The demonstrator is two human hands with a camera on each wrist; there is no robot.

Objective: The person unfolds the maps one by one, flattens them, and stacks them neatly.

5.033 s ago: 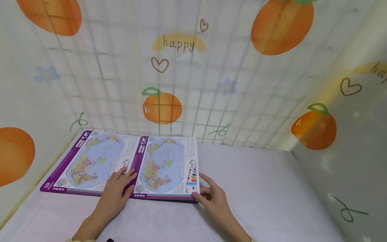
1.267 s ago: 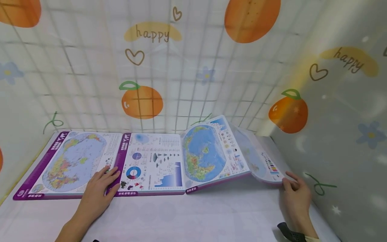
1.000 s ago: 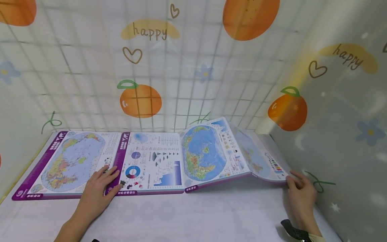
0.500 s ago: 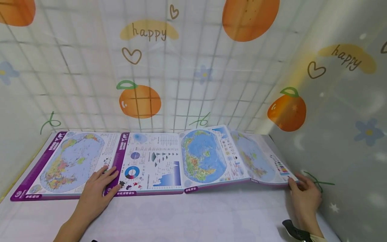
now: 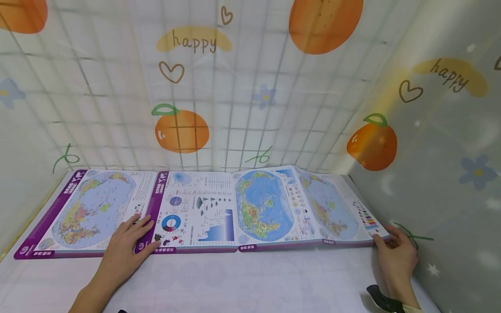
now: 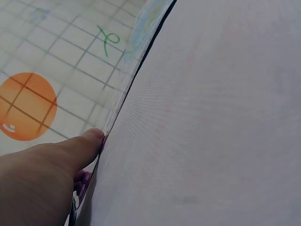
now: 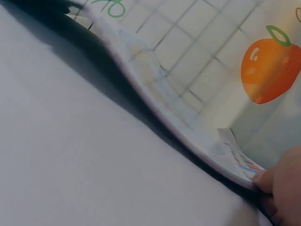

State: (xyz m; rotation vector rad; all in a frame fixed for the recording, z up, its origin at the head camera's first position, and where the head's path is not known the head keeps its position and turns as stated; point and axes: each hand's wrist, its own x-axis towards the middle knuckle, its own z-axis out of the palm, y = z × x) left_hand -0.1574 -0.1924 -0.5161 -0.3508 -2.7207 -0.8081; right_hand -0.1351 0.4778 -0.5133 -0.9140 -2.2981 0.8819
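A world map with a purple left band [image 5: 52, 217] lies flat at the left. Beside it, a fold-out world map [image 5: 223, 195] stretches rightward: a panel of charts, a blue relief map panel [image 5: 264, 208], and a paler map panel [image 5: 330, 204]. My left hand [image 5: 123, 243] rests with fingers extended across the purple strip between the two maps. My right hand [image 5: 397, 254] pinches the near right corner of the paler panel, thumb on top. In the right wrist view, that panel's edge [image 7: 155, 106] bows above the table, a dark shadow beneath.
A white cloth-covered table [image 5: 250, 282] extends in front of the maps. Right behind them rises a translucent curtain [image 5: 250, 87] with orange prints over a wire grid. A grey curtain wall [image 5: 450, 182] stands close by my right hand. A black wrist strap [image 5: 383, 300] circles the right wrist.
My right hand has drawn the fold-out map's panels open to the right and lowered them; the raised relief panel now lies nearly flat. My left hand has stayed on the purple strip.
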